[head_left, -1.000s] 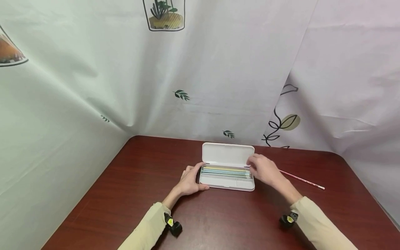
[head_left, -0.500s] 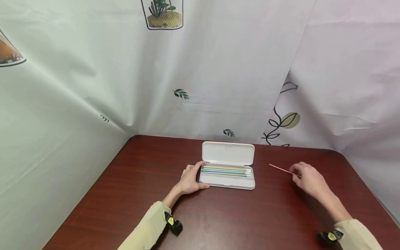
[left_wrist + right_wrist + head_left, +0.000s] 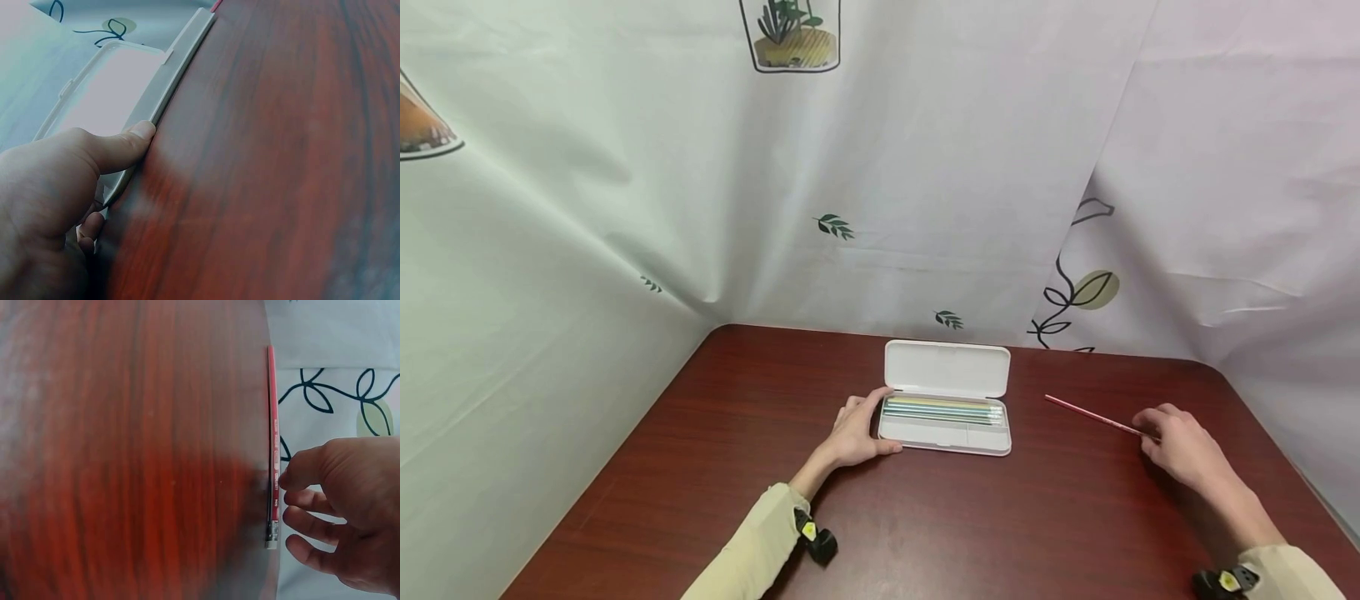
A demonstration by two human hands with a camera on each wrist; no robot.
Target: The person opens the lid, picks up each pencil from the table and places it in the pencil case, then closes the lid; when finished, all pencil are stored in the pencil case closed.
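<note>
A white pencil case lies on the table with its lid raised at the back. Several pencils, yellow, blue and green, lie side by side inside it. My left hand grips the case's left end, thumb on the front edge and fingers round to the back corner. To the right of the case a red pencil with a white eraser lies on the tabletop. My right hand is over its eraser end. In the right wrist view the fingertips are right beside the pencil, loosely bent and spread.
The dark red-brown table has rounded back corners. A white printed cloth hangs close behind the table's back edge and along its left side. Black wrist cameras are strapped on both sleeves.
My right hand has moved from the case's right end over to the red pencil, then right along it toward the eraser end. My left hand has stayed on the case.
</note>
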